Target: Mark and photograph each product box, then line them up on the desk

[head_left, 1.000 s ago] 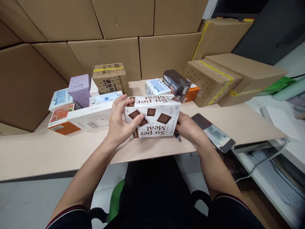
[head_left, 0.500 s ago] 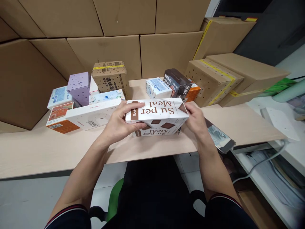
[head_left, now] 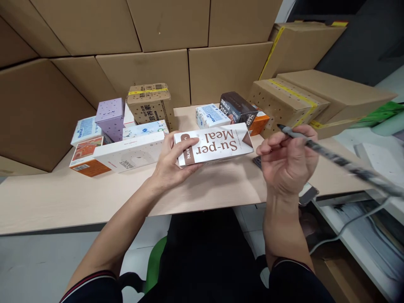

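Note:
My left hand (head_left: pixel 172 162) grips the left end of a white Su-per Meal box (head_left: pixel 217 145), thumb beneath and fingers over its top face. The box is tilted above the table, with brown lettering upside down to me. To its right, my right hand (head_left: pixel 287 160) is raised, palm partly up, with fingers closed on a long dark pen (head_left: pixel 331 155). The pen's black tip points left toward the box, and its patterned far end is smeared by motion. Partly hidden behind my right wrist, a phone (head_left: pixel 308 194) lies at the table edge.
A white power bank box (head_left: pixel 129 153), an orange box (head_left: pixel 90 160), a purple box (head_left: pixel 110 115) and a brown carton (head_left: pixel 150 105) stand left. Behind the held box are a blue-white pack (head_left: pixel 212 115) and a black box (head_left: pixel 238 110). Large cartons (head_left: pixel 230 73) wall the back.
My right hand has let go of the box, moved right and now holds a pen. My left hand alone keeps the box, which has tilted and shifted slightly right.

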### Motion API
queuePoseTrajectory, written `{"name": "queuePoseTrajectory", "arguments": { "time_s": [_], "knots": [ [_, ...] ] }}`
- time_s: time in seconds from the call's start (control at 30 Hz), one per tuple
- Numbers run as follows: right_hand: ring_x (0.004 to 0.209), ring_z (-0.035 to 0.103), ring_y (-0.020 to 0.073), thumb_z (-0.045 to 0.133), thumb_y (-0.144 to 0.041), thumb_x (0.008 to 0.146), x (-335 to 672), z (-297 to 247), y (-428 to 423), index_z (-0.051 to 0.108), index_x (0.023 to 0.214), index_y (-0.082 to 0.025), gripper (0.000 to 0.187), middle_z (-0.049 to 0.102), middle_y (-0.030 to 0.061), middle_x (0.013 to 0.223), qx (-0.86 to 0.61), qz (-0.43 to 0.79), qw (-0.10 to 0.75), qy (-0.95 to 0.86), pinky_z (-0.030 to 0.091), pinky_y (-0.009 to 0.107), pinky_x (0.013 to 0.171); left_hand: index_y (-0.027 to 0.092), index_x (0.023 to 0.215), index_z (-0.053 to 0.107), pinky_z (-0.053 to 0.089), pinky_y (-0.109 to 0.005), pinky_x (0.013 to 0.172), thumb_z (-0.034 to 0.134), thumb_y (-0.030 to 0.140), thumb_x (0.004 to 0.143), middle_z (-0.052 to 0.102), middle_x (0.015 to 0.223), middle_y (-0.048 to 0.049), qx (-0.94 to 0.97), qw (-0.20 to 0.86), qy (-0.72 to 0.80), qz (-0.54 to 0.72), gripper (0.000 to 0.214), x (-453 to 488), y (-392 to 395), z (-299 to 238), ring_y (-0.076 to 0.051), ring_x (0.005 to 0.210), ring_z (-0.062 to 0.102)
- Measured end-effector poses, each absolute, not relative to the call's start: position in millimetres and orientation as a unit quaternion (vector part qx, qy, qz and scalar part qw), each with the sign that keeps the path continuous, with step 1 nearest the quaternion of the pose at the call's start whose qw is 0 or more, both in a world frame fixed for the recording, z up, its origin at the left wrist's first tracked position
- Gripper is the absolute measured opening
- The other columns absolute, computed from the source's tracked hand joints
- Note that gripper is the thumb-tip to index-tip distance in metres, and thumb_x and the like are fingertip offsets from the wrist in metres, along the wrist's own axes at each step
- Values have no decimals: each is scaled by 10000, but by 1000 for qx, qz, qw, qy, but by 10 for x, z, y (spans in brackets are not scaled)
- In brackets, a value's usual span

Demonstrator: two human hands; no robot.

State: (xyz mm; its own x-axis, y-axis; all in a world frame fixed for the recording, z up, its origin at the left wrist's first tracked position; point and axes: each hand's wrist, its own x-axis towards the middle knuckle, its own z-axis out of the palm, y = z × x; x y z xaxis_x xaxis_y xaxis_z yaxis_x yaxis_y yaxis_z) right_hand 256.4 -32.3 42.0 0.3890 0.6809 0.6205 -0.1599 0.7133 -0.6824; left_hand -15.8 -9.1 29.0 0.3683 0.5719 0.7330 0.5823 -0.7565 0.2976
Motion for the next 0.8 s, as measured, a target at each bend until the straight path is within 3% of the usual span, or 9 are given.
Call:
{"name": "queuePoseTrajectory", "arguments": {
  "time_s": [0.13, 0.3, 0.43, 0.8],
  "knots": [
    [440, 539, 113, 624, -440, 994, 2326, 568, -464, 735, 910, -286, 208, 595, -41, 587, -277, 246, 782, -501, 413, 238, 364, 278, 1370, 585, 486, -547, 1104, 800, 510, 851, 548, 1314, -121, -832, 9, -335, -443, 608, -139, -102, 297, -322, 1283, 532],
    [570, 635, 135, 686, -308, 937, 2193, 578, -450, 751, 947, -284, 70, 699, -23, 753, -323, 180, 681, -632, 508, 288, 504, 289, 1367, 589, 488, -553, 1110, 803, 526, 844, 536, 1315, -123, -828, -11, -336, -448, 613, -127, -105, 306, -320, 1298, 522],
    [602, 610, 151, 644, -226, 905, 2177, 598, -371, 701, 817, -280, 118, 681, -27, 708, -346, 99, 607, -708, 510, 322, 581, 290, 1365, 597, 495, -552, 1101, 787, 548, 855, 540, 1296, -122, -827, -19, -340, -448, 601, -132, -110, 312, -313, 1297, 518],
    [601, 596, 144, 601, -173, 885, 2137, 683, -339, 647, 771, -269, 156, 692, -26, 716, -350, 80, 570, -739, 503, 312, 584, 300, 1369, 604, 513, -546, 1073, 811, 501, 850, 549, 1284, -113, -822, -19, -342, -455, 594, -117, -127, 313, -298, 1241, 546]
  ]
}}
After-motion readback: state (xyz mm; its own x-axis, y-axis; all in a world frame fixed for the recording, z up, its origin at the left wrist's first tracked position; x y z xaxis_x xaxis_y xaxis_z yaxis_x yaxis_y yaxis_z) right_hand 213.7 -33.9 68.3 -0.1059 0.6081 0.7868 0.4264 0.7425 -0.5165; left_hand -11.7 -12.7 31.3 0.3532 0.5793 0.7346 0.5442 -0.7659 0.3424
